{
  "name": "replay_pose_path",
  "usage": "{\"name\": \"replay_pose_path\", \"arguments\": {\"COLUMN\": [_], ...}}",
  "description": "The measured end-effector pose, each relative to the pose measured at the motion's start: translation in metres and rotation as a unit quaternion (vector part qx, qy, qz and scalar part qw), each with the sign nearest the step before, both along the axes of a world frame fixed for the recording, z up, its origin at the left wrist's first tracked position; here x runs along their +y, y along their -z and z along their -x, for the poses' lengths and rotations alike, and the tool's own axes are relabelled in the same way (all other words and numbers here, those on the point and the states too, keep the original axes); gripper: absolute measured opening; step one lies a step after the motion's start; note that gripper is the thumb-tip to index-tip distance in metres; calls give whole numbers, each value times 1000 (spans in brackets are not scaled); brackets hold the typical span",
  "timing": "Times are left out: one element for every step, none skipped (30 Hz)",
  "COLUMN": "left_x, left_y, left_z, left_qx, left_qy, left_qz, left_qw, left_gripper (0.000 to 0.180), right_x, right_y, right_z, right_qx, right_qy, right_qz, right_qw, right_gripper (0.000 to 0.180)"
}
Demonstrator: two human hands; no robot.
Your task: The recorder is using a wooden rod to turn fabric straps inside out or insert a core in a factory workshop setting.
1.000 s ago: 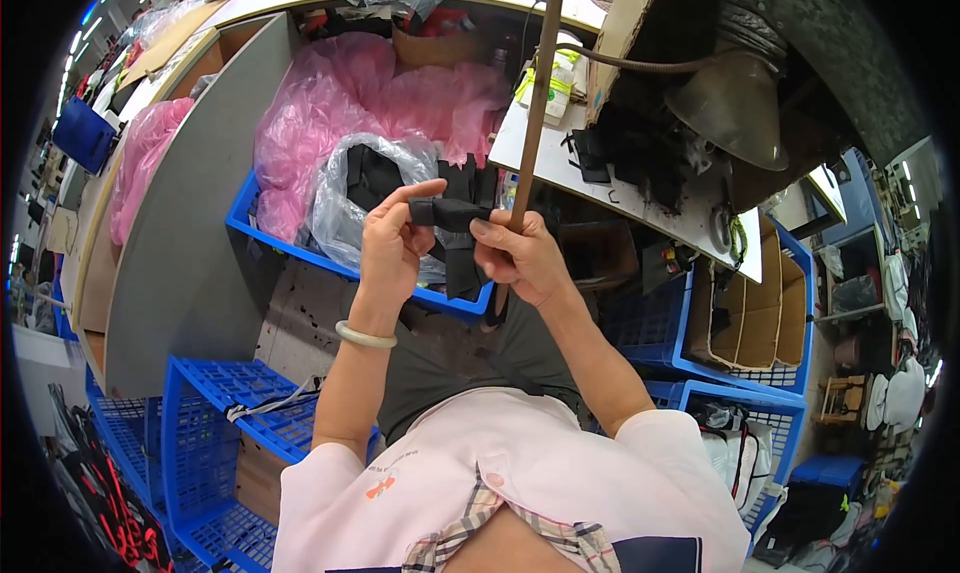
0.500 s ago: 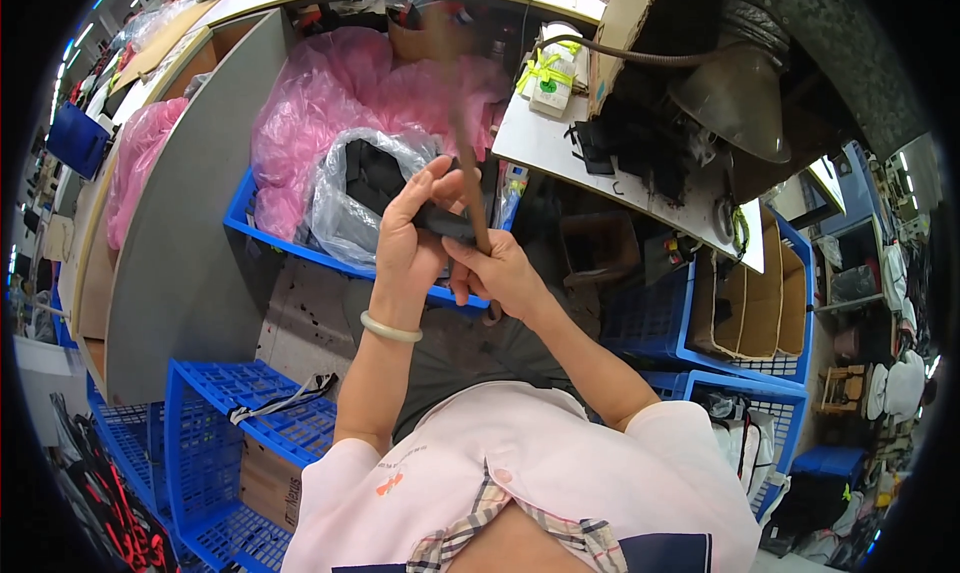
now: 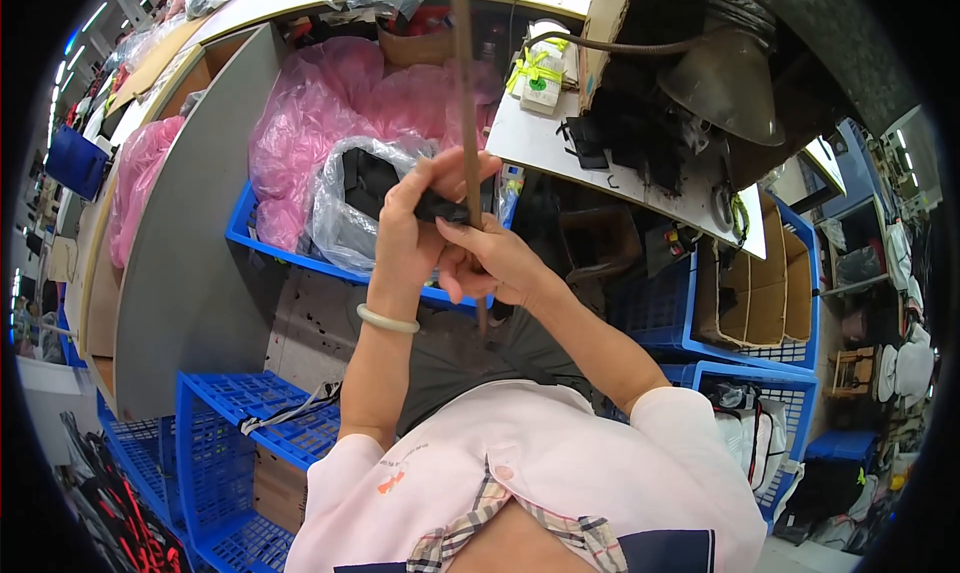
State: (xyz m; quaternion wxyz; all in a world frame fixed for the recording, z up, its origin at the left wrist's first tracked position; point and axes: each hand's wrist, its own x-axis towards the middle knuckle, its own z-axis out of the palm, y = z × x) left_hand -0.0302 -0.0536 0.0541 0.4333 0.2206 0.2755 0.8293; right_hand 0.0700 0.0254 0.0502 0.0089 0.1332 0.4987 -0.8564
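Note:
A small black fabric piece (image 3: 438, 209) is pinched between my two hands, beside a long thin brown rod (image 3: 466, 83). My left hand (image 3: 408, 213) curls round the piece from the left, its fingertips reaching the rod. My right hand (image 3: 505, 261) is closed, thumb pressing on the fabric's right end close to the rod. Above and below the hands the rod sticks out; whether the fingers grip it or only touch it, I cannot tell. Just beyond lies a clear plastic bag (image 3: 335, 218) holding more black fabric (image 3: 368, 181).
The clear bag and pink plastic bags (image 3: 310, 103) fill a blue crate (image 3: 300, 261) ahead. A grey panel (image 3: 190, 233) stands left. At right, a white table (image 3: 530, 143) holds black pieces (image 3: 640, 158) under a lamp (image 3: 725, 98). Blue crates (image 3: 230, 473) stand low on both sides.
The brown rod has swung closer to upright, and its lower end now shows farther below my right hand. Both hands keep nearly the same place on the black fabric.

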Motion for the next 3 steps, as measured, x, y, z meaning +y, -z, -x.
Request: {"name": "replay_pose_path", "arguments": {"left_x": [-1,-2,-3], "left_y": [-4,-3,2], "left_z": [-5,-7,-6], "left_qx": [87,89,94], "left_qy": [-17,-16,-5], "left_qz": [23,22,44], "left_qw": [996,996,995], "left_gripper": [46,46,52], "right_x": [0,1,3], "right_y": [4,11,13], "right_z": [-1,-1,-2], "right_qx": [43,85,86], "right_qy": [-70,-139,-138], "right_qz": [107,211,210], "right_qw": [991,964,964], "right_gripper": [55,60,60]}}
